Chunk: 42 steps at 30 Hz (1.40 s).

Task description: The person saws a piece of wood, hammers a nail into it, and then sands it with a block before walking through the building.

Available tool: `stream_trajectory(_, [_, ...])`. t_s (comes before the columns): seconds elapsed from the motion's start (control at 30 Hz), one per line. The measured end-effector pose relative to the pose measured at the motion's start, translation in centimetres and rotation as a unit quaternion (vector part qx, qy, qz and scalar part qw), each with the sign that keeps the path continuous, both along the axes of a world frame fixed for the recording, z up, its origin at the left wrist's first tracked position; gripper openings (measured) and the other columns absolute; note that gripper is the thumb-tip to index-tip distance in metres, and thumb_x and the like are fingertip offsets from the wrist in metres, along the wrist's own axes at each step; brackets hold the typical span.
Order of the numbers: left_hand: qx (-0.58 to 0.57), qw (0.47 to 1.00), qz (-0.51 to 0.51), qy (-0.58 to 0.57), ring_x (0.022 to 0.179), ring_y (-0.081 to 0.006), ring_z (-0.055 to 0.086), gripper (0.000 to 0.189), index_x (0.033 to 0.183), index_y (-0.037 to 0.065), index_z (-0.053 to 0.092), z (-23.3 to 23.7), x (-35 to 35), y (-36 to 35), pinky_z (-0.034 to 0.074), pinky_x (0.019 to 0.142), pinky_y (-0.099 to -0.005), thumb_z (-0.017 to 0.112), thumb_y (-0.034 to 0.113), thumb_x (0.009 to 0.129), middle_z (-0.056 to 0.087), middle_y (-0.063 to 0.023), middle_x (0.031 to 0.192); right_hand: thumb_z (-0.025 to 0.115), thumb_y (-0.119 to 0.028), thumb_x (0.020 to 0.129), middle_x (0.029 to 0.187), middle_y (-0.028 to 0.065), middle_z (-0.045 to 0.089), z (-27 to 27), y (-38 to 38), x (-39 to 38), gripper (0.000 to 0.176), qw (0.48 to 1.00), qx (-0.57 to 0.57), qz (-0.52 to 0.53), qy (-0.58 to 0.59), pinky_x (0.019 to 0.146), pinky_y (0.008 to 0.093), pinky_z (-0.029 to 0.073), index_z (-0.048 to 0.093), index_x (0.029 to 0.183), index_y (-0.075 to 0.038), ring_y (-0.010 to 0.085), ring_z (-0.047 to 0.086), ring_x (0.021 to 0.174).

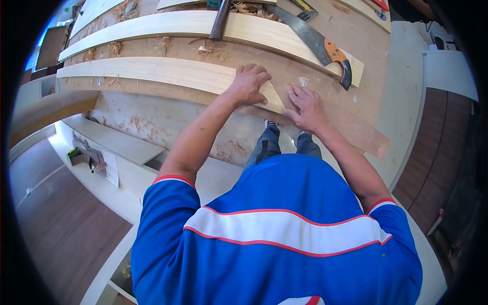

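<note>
A long pale wooden board (168,69) lies along the front of the workbench. Near its right end, my left hand (248,85) grips it, fingers bent over the top face and thumb at the front edge. My right hand (307,109) is just past the board's end corner, thumb by the corner and fingers apart, resting on the bench surface with nothing seen in them. Behind the board lies a second pale board (152,25). A handsaw (317,43) with an orange and black handle rests across that one.
A dark bar-like tool handle (220,20) crosses the rear board. A try square (305,9) lies at the back among wood shavings (251,9). Curls of shaving dot the workbench (366,101). A curved wooden beam (51,114) stands at left, and a white cabinet (450,73) at right.
</note>
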<state>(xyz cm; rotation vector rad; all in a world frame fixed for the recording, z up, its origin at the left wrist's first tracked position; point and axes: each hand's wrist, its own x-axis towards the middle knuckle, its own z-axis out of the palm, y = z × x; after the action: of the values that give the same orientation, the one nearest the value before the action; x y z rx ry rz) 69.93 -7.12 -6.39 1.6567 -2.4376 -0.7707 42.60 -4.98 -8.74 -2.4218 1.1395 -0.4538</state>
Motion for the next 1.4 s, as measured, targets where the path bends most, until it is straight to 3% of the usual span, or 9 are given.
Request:
stream_trajectory(0.13, [0.004,1.0,0.004,-0.003,0.138,-0.0336,0.047,0.079,0.129,0.015,0.068,0.2,-0.2,-0.2,0.036,0.114,-0.0547,0.096,0.033,0.058,0.061,-0.0082,0.136,0.082,-0.036,0.075,0.129,0.0183,0.068,-0.1,-0.3,-3.4,0.067,0.996,0.033,-0.044,-0.069,0.109,0.049,0.045,0.067,0.13,0.001,0.0405,0.059,0.123])
stream_trajectory(0.33, [0.004,1.0,0.011,-0.004,0.138,-0.0336,0.048,0.078,0.128,0.015,0.069,0.3,-0.3,-0.2,0.036,0.114,-0.0551,0.096,0.033,0.056,0.061,-0.0075,0.136,0.087,-0.037,0.068,0.143,0.0207,0.056,2.8,2.0,-2.7,0.079,0.998,-0.013,-0.017,0.064,0.111,0.0539,0.036,0.063,0.133,0.001,0.0397,0.049,0.132])
stream_trajectory(0.43, [0.001,1.0,0.015,-0.006,0.138,-0.0339,0.048,0.078,0.127,0.015,0.07,0.1,-0.4,-0.1,0.036,0.113,-0.0551,0.096,0.033,0.056,0.061,-0.0075,0.136,0.089,-0.04,0.064,0.149,0.0211,0.05,2.1,2.7,-1.7,0.086,0.997,-0.033,-0.037,0.065,0.112,0.0553,0.032,0.06,0.134,0.0,0.0375,0.045,0.134])
stream_trajectory(0.53, [-0.003,1.0,0.015,-0.005,0.138,-0.0346,0.048,0.078,0.127,0.016,0.07,-0.2,-0.4,-0.1,0.037,0.113,-0.0549,0.096,0.032,0.056,0.061,-0.0077,0.136,0.088,-0.043,0.067,0.149,0.022,0.049,1.1,2.7,-1.2,0.085,0.997,-0.032,-0.052,0.05,0.111,0.0573,0.032,0.06,0.135,0.0,0.0372,0.046,0.131])
stream_trajectory(0.83, [0.007,0.998,-0.003,-0.057,0.134,-0.0359,0.051,0.072,0.121,0.013,0.07,0.9,-1.2,-0.5,0.038,0.112,-0.0533,0.096,0.032,0.056,0.063,-0.0099,0.13,0.08,-0.041,0.081,0.159,0.0188,0.044,1.7,2.0,-1.2,0.075,0.992,-0.012,0.021,0.127,0.117,0.068,0.028,0.057,0.141,-0.002,0.0387,0.035,0.15])
stream_trajectory(1.17, [0.059,0.988,0.005,-0.142,0.127,-0.0347,0.055,0.064,0.117,0.012,0.07,2.1,-3.3,-1.4,0.04,0.112,-0.0483,0.092,0.026,0.059,0.064,-0.0113,0.124,0.075,-0.03,0.087,0.158,0.0166,0.046,3.3,0.6,-3.7,0.059,0.986,-0.028,0.102,0.132,0.118,0.0667,0.028,0.061,0.138,-0.004,0.0386,0.037,0.149])
stream_trajectory(1.27, [0.071,0.985,0.044,-0.154,0.132,-0.0359,0.053,0.069,0.126,0.011,0.068,3.8,-4.1,-1.0,0.037,0.114,-0.049,0.092,0.027,0.063,0.063,-0.014,0.131,0.074,-0.025,0.087,0.157,0.0158,0.048,1.8,0.6,-4.5,0.056,0.983,-0.022,0.126,0.133,0.118,0.0652,0.028,0.062,0.137,-0.004,0.0381,0.04,0.147])
stream_trajectory(1.4, [-0.146,0.966,0.211,-0.017,0.132,-0.0412,0.053,0.076,0.139,0.004,0.058,4.6,-5.6,3.5,0.041,0.112,-0.05,0.088,0.026,0.073,0.06,-0.0214,0.138,0.068,-0.023,0.09,0.159,0.0144,0.047,1.8,-0.1,-4.7,0.053,0.978,-0.021,0.163,0.129,0.119,0.0669,0.028,0.062,0.14,-0.006,0.0363,0.037,0.15])
